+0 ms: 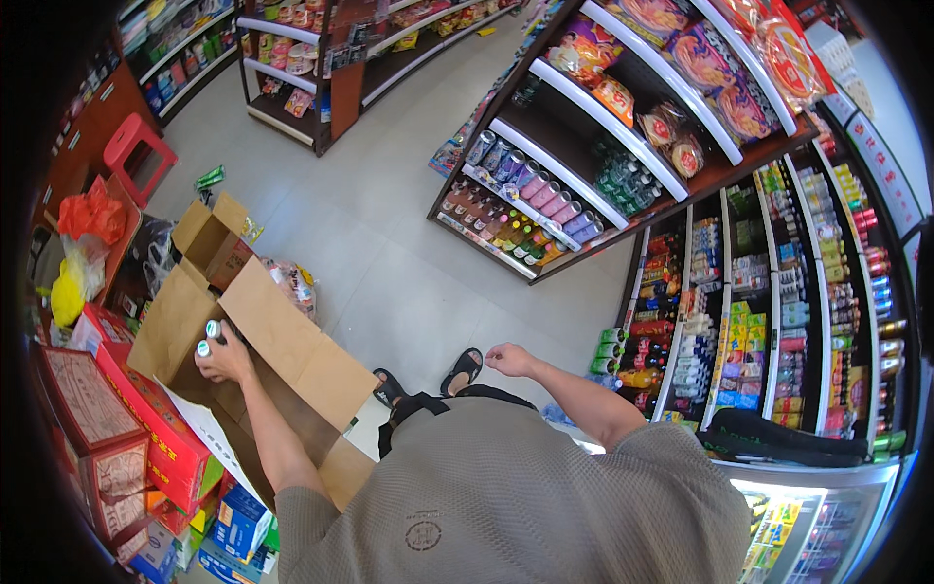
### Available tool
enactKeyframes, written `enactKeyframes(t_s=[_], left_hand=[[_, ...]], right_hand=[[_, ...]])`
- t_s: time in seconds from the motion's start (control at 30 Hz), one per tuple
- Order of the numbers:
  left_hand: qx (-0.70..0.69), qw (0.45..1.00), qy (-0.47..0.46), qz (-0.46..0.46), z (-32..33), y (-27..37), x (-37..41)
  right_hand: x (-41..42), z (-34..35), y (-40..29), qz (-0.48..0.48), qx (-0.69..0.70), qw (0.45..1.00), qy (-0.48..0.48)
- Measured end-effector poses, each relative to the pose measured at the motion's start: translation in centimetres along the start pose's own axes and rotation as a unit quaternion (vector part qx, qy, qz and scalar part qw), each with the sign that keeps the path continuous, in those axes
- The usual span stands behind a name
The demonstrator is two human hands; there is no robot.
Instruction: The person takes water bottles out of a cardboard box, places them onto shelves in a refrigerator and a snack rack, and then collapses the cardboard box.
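Note:
My left hand (225,358) reaches over a large open cardboard box (292,332). It grips two small bottles with white caps (208,339); their bodies are mostly hidden by the fingers and the box. The long flaps of the box stand out to the sides, and its inside shows brown cardboard. My right hand (509,360) hangs above the floor near my right sandal (462,369), its fingers curled together with nothing visible in them.
A smaller open carton (215,244) stands beyond the box. Red gift boxes (157,427) crowd the left. A red stool (139,157) is farther off. Ahead rises a shelf unit of drinks and snacks (540,146); drink shelves (759,292) and a lit cooler (803,504) line the right.

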State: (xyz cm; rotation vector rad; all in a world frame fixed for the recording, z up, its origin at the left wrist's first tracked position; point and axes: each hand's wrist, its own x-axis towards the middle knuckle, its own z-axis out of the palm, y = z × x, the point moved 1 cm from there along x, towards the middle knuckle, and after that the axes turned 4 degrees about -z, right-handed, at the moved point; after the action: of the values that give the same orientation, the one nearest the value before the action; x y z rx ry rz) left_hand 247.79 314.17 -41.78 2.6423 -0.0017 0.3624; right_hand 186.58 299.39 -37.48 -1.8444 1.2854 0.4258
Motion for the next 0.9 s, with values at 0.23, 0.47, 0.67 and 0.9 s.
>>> enactKeyframes(t_s=[0.23,0.47,0.67,0.9], left_hand=[[-0.034,0.981,0.128,0.140,-4.6,-5.5,0.0],[-0.104,0.942,0.191,0.255,-24.1,3.5,-5.1],[-0.435,0.864,-0.230,0.110,-29.9,15.9,-14.0],[-0.421,0.718,-0.536,0.138,-26.1,34.9,-35.7]], right_hand=[[-0.3,0.2,2.7,-0.045,0.014,0.999,-0.012],[2.4,-2.4,9.3,-0.079,0.004,0.997,-0.022],[4.4,-11.7,4.0,-0.235,0.193,0.951,0.051],[-6.4,-25.2,-3.4,-0.436,0.350,0.825,0.085]])
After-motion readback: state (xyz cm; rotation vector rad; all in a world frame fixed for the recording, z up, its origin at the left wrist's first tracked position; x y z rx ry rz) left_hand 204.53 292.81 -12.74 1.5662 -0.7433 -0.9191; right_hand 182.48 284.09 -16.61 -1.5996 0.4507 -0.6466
